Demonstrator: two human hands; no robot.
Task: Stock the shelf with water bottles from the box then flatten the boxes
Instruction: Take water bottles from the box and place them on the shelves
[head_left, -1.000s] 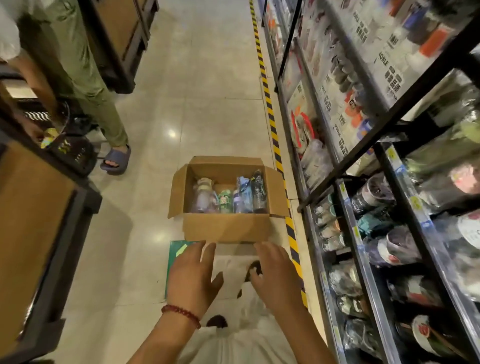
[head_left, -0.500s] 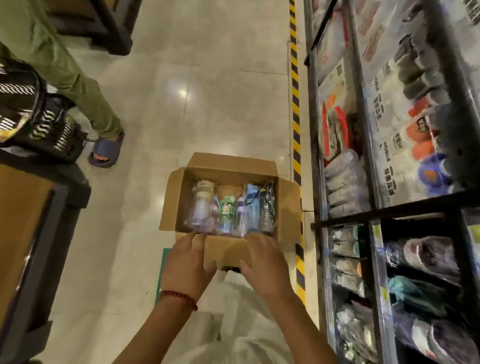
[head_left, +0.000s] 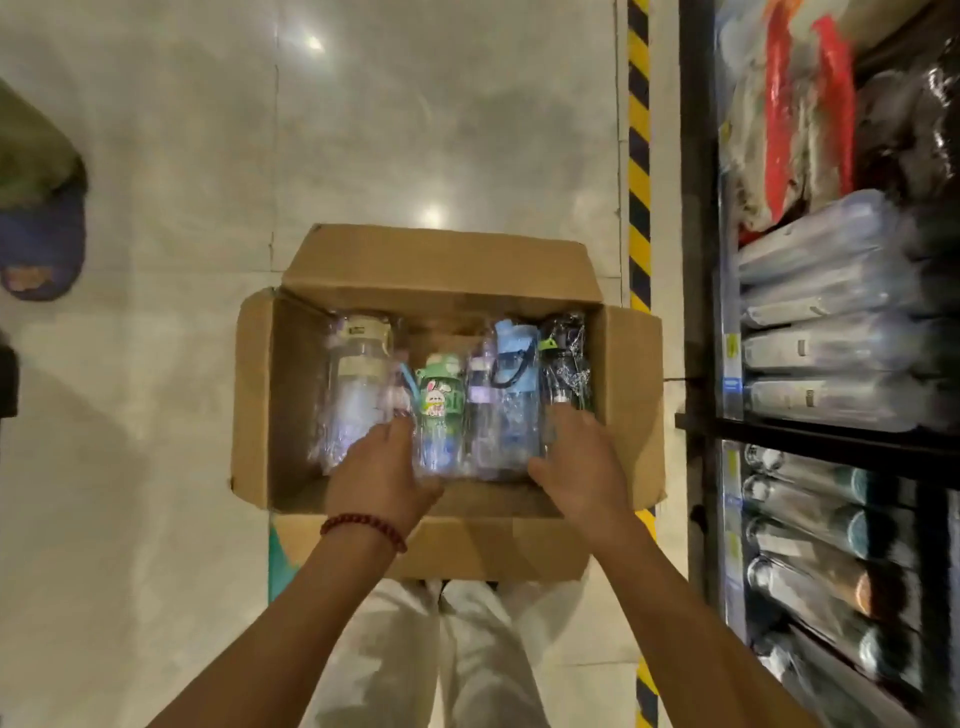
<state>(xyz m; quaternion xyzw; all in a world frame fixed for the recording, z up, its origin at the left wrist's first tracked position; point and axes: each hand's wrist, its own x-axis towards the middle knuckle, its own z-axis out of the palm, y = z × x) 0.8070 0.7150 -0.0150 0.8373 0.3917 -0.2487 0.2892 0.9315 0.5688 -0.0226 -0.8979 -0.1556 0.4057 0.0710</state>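
The box (head_left: 447, 395) sits open on the floor at 12 o'clock, bottles (head_left: 439, 400) unremoved. The left hand (head_left: 382, 475) and right hand (head_left: 576, 467) rest on the wrapped bottles; whether either grasps one, I cannot tell. The shelf (head_left: 810, 431), at 3 o'clock, awaits stocking; flattening is not begun.

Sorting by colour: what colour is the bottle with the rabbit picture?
Green bottle, with a green cap; head view.

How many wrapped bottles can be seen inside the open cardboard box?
4, side by side in the box: clear bottle far left, green, blue-lidded, black far right. Hands cover their near ends; more may be hidden.
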